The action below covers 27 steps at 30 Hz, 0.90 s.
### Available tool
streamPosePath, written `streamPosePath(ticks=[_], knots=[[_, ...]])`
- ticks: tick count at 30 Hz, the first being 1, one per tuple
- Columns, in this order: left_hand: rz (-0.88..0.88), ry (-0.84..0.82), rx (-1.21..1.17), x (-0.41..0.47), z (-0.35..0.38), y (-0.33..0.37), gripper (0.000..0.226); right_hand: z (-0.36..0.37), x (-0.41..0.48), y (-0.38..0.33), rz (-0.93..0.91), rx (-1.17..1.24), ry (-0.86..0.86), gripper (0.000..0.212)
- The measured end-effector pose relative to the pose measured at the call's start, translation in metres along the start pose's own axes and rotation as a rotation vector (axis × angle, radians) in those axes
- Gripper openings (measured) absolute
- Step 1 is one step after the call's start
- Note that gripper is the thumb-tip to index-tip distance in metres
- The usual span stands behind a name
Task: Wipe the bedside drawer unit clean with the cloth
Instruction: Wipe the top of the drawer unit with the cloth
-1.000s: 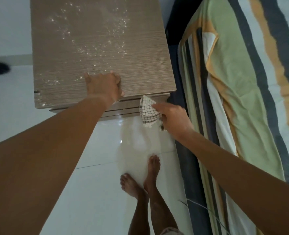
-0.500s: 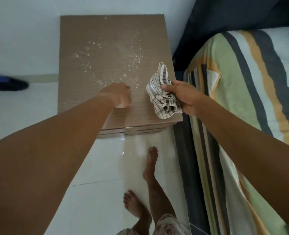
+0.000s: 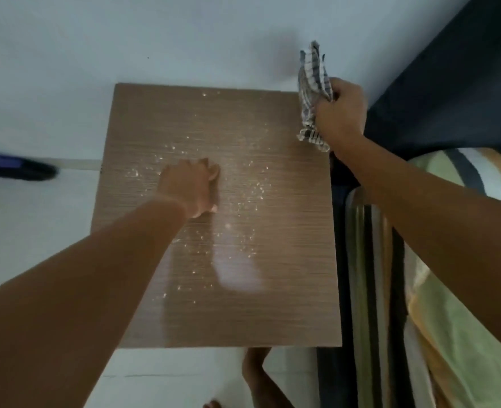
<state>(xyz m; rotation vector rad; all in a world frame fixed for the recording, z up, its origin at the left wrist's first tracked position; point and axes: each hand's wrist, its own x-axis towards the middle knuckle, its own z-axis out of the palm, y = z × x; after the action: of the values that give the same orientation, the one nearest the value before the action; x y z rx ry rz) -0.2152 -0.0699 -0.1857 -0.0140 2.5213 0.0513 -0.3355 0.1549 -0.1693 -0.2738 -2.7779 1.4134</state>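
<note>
Head view: right hand (image 3: 339, 113), fingers clenched round the cloth (image 3: 312, 95), hangs over the unit (image 3: 287, 304) top's 1 o'clock corner, left hand (image 3: 192, 187) curled and empty mid-top among crumbs (image 3: 249, 198); wiping looks unstarted, needing cloth pressed down.

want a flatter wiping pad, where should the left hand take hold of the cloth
Take the cloth by its free upper end, coming from the left over the drawer unit. That end sticks up clear above the right hand, whose grip bunches the middle; the lower tail is short.
</note>
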Motion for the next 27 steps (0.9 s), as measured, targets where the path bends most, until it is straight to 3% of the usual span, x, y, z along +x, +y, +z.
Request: streamPosePath(ticks=[6,12,19,24,27], knots=[[0.014,-0.004,0.039,0.014,0.012,-0.010,0.093,0.071,0.026,0.029,-0.096,-0.313,-0.152,0.048],[-0.017,-0.006,-0.089,0.018,0.017,-0.012,0.092,0.124,0.026,0.007,-0.268,-0.364,-0.233,0.050],[-0.023,-0.008,-0.097,0.014,0.013,-0.010,0.091,0.113,0.023,0.026,-0.363,-0.310,-0.321,0.049],[-0.027,-0.012,-0.070,0.017,0.013,-0.011,0.092,0.092,-0.042,0.043,-0.386,-0.292,-0.332,0.046],[-0.009,0.033,-0.037,0.020,0.013,-0.012,0.088,0.082,-0.089,0.052,-0.376,-0.312,-0.350,0.056]])
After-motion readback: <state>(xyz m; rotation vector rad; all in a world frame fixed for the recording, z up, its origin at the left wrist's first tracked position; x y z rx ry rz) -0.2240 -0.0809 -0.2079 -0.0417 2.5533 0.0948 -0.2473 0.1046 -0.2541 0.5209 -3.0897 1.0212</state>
